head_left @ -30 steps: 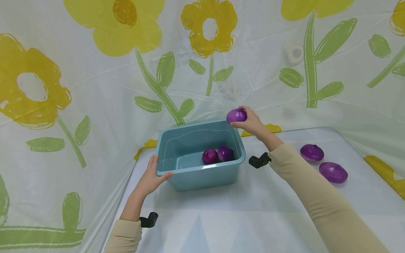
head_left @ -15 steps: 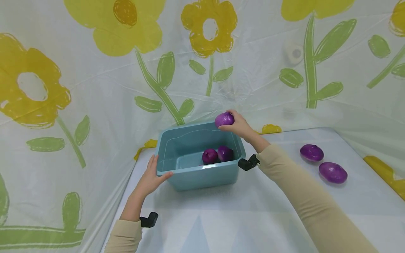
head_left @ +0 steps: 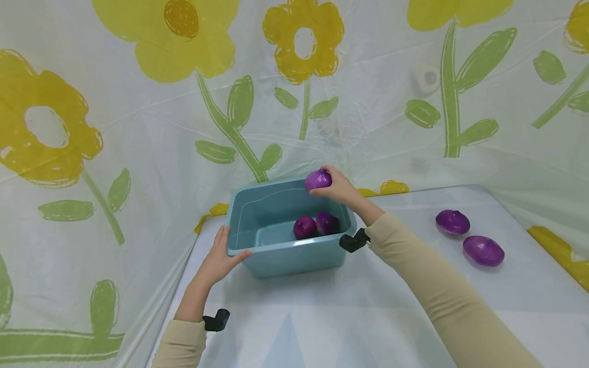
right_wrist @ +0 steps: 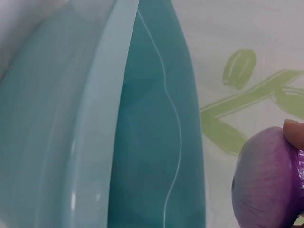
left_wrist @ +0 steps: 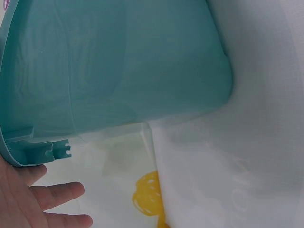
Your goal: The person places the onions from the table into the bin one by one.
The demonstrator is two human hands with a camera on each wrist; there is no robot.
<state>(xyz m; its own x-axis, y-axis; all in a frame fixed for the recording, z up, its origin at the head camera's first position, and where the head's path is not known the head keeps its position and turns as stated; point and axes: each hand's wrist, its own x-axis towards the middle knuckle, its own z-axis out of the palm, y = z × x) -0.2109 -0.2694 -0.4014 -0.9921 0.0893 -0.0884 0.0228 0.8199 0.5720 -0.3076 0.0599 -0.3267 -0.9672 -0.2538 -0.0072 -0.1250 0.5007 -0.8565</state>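
A purple onion (head_left: pixel 318 180) is held by my right hand (head_left: pixel 341 187) between thumb and fingers, over the right back part of a teal plastic tub (head_left: pixel 294 258). In the right wrist view the same onion (right_wrist: pixel 266 183) hangs beside the tub's rim, with only a fingertip showing. My left hand (head_left: pixel 221 259) rests at the tub's front left corner, thumb along the front rim and fingers straight along the left side. The left wrist view shows those fingers (left_wrist: pixel 57 194) spread, just off the tub's outer wall. Inside the tub lie two purple onions, one (head_left: pixel 305 227) beside the other (head_left: pixel 327 224).
To the right on the white-covered table (head_left: pixel 391 306) lie two more purple onions, a farther one (head_left: pixel 453 222) and a nearer one (head_left: pixel 483 251). A flower-print curtain (head_left: pixel 359 102) hangs close behind the tub and along the left side.
My right hand has moved left and slightly down with the onion, from the tub's right back corner to over its opening. The left hand and the tub have stayed put.
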